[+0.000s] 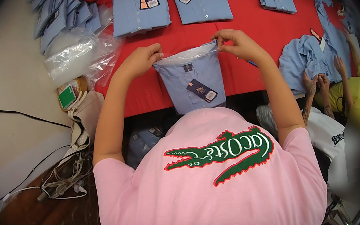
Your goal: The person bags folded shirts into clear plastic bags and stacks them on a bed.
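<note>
Between my hands a folded light-blue shirt (pixel 177 90) sits inside a clear plastic bag (pixel 186 56), its far end the bag's opening. A dark hang tag (pixel 202 90) lies on the shirt's front. My left hand (pixel 148 58) pinches the bag's far left corner. At the far right corner, my right hand (pixel 235 42) grips the bag's edge between thumb and fingers. The bagged shirt overhangs the near edge of the red-covered table (pixel 141 88) and reaches down to my pink top.
Folded blue shirts (pixel 140 9) lie across the table's far side. At the left are bagged shirts (pixel 60 17) and loose clear bags (pixel 76 55). Cables (pixel 68 171) hang at the lower left. On the right, other people's hands (pixel 315 82) handle a loose blue shirt (pixel 302 63).
</note>
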A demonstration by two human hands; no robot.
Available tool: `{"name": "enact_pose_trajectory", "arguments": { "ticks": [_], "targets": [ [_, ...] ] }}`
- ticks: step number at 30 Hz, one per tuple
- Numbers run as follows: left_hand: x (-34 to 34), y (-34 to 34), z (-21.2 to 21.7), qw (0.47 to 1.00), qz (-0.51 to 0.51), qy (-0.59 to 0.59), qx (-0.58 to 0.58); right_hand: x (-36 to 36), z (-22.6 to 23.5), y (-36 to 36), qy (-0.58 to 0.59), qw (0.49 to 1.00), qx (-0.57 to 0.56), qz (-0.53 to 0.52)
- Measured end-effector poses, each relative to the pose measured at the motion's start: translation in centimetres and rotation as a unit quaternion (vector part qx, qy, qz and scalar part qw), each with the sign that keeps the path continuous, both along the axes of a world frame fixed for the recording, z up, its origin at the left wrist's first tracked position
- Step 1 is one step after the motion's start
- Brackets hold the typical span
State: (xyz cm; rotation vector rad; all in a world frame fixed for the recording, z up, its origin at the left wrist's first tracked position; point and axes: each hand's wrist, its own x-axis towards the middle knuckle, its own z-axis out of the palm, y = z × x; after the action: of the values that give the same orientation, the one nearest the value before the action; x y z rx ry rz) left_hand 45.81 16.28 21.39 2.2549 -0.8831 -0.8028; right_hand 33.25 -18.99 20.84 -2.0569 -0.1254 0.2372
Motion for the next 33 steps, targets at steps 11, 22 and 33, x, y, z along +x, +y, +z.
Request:
{"name": "enact_pose_trajectory", "arguments": {
  "ticks": [11, 22, 33],
  "targets": [
    [-2.5, 0.2, 17.8, 0.859, -0.013, -0.489, -0.154, -2.3, 19.3, -0.2, -0.393, 0.897, -0.203, -0.025],
    [-4.5, -0.7, 22.2, 0.787, 0.074, -0.543, -0.285, -3.3, 21.7, -0.8, -0.351, 0.927, 0.121, -0.054],
    [-1.2, -2.0, 24.9, 0.745, 0.012, -0.614, -0.26, -0.3, 23.5, -1.5, -0.343, 0.933, -0.002, -0.112]
  ]
}}
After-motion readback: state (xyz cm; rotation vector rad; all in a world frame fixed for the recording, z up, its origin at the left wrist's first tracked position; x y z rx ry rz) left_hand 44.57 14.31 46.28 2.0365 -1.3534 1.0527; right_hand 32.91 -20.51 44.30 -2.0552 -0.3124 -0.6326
